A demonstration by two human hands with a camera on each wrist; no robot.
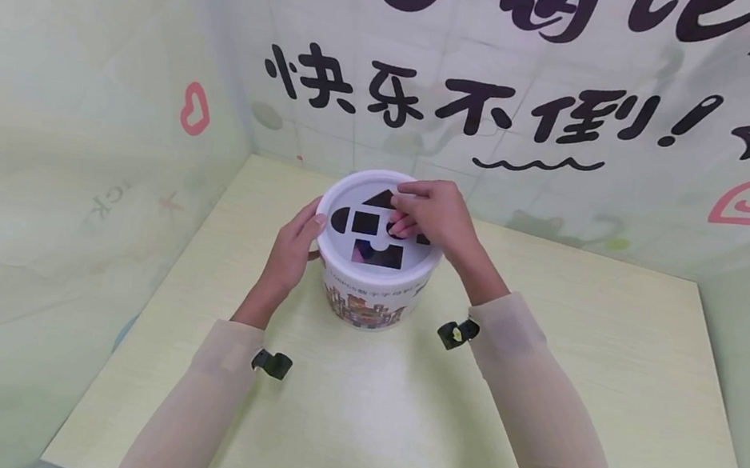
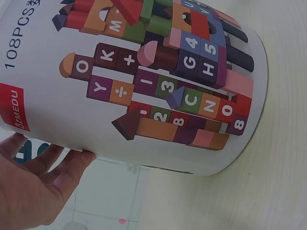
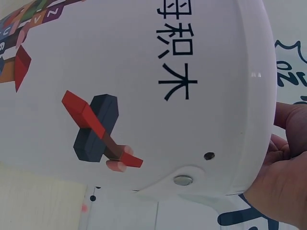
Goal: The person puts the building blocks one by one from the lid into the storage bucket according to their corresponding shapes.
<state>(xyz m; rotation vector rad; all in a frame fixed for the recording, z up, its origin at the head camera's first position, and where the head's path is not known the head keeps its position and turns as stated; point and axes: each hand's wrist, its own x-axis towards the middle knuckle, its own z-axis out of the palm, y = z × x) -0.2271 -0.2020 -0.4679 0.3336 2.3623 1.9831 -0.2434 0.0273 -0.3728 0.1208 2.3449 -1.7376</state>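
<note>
A white toy block bucket (image 1: 365, 297) stands upright on the table, printed with colourful letter and number blocks. Its white lid (image 1: 342, 245) has several cut-out shapes, among them a triangle, a square and a half-round. At the left side my left hand (image 1: 294, 242) grips the bucket, thumb on the rim and fingers along the outer wall; those fingers also show against the wall in the left wrist view. Over the lid's right half, my right hand (image 1: 439, 215) has bent fingertips at a round hole. I cannot tell whether they pinch something. Coloured pieces show dimly through the front slot.
The pale wooden table (image 1: 346, 424) runs up to a back wall (image 1: 639, 217) with black lettering, close behind the bucket. Pale side panels (image 1: 57, 219) close in the left and right. A dark wrist camera (image 1: 271, 364) sits on the left sleeve, another (image 1: 457, 333) on the right.
</note>
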